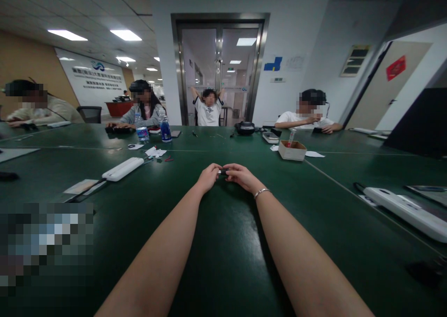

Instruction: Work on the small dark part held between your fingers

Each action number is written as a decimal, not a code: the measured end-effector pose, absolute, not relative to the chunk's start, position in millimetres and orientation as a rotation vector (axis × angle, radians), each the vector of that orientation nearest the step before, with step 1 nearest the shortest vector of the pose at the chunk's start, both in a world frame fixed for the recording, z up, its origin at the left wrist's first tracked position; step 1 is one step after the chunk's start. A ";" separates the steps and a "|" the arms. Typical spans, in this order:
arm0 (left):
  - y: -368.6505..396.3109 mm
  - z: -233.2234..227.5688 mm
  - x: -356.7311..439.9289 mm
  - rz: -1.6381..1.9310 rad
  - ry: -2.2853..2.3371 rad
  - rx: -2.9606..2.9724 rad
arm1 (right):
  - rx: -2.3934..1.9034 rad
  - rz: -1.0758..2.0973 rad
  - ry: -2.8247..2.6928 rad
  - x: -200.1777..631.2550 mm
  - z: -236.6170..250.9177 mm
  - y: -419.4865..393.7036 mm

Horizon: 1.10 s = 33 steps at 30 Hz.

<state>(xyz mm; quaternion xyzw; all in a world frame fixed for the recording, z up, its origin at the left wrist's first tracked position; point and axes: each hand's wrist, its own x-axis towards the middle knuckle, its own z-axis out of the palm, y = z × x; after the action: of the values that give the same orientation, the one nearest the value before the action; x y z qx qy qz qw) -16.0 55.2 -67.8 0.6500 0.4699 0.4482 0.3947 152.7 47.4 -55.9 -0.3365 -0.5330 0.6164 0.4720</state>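
Note:
Both my arms stretch forward over a dark green table (223, 242). My left hand (208, 176) and my right hand (240, 176) meet in the middle and together pinch a small dark object (222, 171) with a pale metallic end. The object is too small and too covered by my fingers to identify. A thin bracelet (261, 192) sits on my right wrist.
A white power strip (123, 169) lies left of my hands, another (408, 210) at the right. A small cardboard box (292, 150) stands ahead right. Two water bottles (165, 130) stand far left. Several people sit around the table's far side.

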 end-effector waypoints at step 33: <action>55.5 -69.6 -14.5 1.133 1.201 1.686 | -0.838 1.509 -1.275 151.8 -56.4 48.2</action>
<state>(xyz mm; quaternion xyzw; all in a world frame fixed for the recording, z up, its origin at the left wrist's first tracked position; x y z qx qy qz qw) -14.5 55.5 -69.6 0.6606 0.4705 0.4440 0.3810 151.8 48.2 -56.4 -0.3430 -0.5222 0.6179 0.4774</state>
